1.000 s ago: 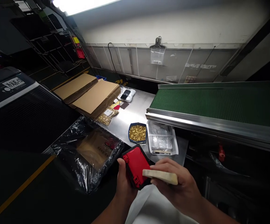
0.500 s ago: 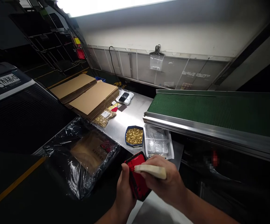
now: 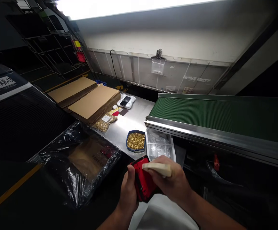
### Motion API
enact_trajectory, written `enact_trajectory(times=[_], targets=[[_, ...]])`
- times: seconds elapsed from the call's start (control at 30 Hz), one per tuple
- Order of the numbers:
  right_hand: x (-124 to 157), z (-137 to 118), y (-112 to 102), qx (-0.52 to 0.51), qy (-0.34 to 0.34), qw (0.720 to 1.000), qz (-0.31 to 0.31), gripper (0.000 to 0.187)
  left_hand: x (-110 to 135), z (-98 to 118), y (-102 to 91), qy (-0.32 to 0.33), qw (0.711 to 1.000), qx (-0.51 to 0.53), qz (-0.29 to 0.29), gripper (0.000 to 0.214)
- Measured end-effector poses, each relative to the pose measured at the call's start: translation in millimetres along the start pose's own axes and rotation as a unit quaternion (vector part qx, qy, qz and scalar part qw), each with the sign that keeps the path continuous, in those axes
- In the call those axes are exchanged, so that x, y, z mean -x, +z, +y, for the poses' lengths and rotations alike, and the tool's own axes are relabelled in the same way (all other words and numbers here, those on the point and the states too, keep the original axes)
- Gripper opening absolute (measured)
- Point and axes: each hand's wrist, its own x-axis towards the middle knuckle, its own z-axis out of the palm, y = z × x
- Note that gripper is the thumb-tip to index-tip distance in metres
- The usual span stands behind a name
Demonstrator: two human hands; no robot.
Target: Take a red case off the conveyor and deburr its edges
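My left hand (image 3: pixel 127 188) is closed around the left side of a red part with a black rim (image 3: pixel 143 181), its thumb along the edge. The red part is tilted, its inner face turned up toward me. In my right hand (image 3: pixel 174 179) is a cream-coloured tool (image 3: pixel 157 168), blunt and slightly curved, pinched between thumb and fingers. The tool's tip is over the upper part of the red face; I cannot tell whether it touches. Just beyond my hands, a blue tray (image 3: pixel 127 147) holds many small brass-coloured pieces. Next to it is a white tray (image 3: pixel 173 153) with clear plastic bags.
A green conveyor belt (image 3: pixel 189 115) runs off to the right. Cardboard sheets (image 3: pixel 93 103) are stacked at the left, near a bag of brass-coloured pieces (image 3: pixel 105 123) and a phone (image 3: pixel 125 101). A plastic-covered box (image 3: pixel 88 159) stands left of my hands.
The cream-coloured tool has shifted slightly right across the red part, which has turned a little in my left hand. The whole view has moved slightly.
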Motion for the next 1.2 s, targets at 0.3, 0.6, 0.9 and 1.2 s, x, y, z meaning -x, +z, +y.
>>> enact_trajectory(times=[0.3,0.6,0.9,1.2], targets=[[5.3,-1.9,5.4,0.008,0.009,1.0,-0.019,0.014,-0.7,-0.8,-0.4,-0.029,0.999,0.03,0.012,0.065],[14.5,14.9,-24.0,0.01,0.101,0.991,0.092,0.013,7.1,22.1,7.6,-0.183,0.964,0.145,-0.127,0.083],[50.4,72.4,-26.0,0.031,0.326,0.934,0.145,0.051,8.1,28.1,-3.0,-0.16,0.971,0.154,-0.093,0.081],[42.0,62.3,-29.7,0.001,0.316,0.94,0.131,0.05,12.0,25.1,-1.8,-0.157,0.961,0.175,-0.147,0.073]])
